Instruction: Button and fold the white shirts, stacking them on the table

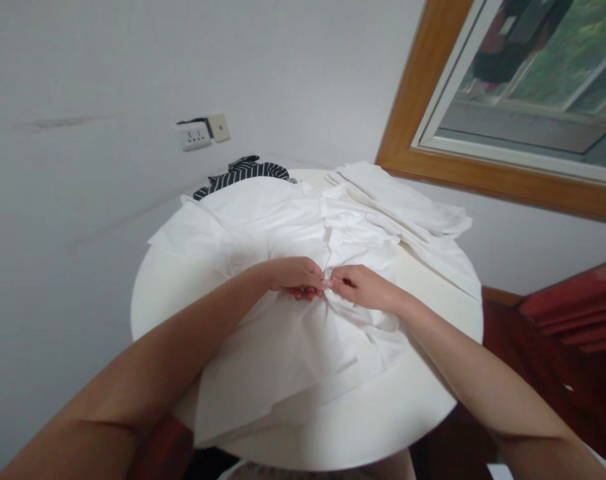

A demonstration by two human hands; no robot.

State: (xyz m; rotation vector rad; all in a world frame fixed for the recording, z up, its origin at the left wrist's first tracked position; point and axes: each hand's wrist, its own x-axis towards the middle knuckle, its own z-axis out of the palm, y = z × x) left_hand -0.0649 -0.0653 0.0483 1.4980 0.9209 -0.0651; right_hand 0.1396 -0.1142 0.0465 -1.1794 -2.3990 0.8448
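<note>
A white shirt lies spread over a round white table. My left hand and my right hand meet at the middle of the shirt. Both have their fingers curled and pinch the white fabric where its two front edges come together. The fingertips touch each other at the seam. My forearms reach in from the bottom corners, over the shirt's lower part, which hangs past the table's near edge.
More white cloth lies folded at the table's far right. A dark striped garment sits at the far edge by the wall. A wall socket is above it. A wood-framed window stands at the right, dark red furniture below.
</note>
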